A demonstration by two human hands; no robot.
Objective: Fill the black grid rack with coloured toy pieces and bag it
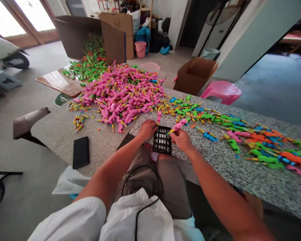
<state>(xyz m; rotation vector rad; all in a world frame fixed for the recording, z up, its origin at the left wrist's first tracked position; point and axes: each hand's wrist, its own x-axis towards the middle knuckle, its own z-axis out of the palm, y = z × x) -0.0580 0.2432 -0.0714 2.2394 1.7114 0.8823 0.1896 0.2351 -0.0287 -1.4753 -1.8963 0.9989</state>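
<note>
A black plastic grid basket (pixel 162 140) with rows of openings sits at the table's front edge, above my lap. My left hand (pixel 147 130) is closed at its far left corner. By those fingertips is a small pink toy piece (pixel 159 116) with a yellow end; whether the fingers touch it I cannot tell. My right hand (pixel 182 140) pinches a pink toy (pixel 179 125) with a yellow stick-like end, held tilted just over the basket's right side. A large heap of similar pink toys (pixel 125 92) lies beyond my left hand.
Green, blue and orange toys (pixel 208 117) spread along the granite table to the right. A tipped cardboard box (pixel 114 42) spills green toys (pixel 92 65) behind the pink heap. A black phone (pixel 81 152) lies at left. A pink stool (pixel 223 91) and an open carton (pixel 194 76) stand beyond the table.
</note>
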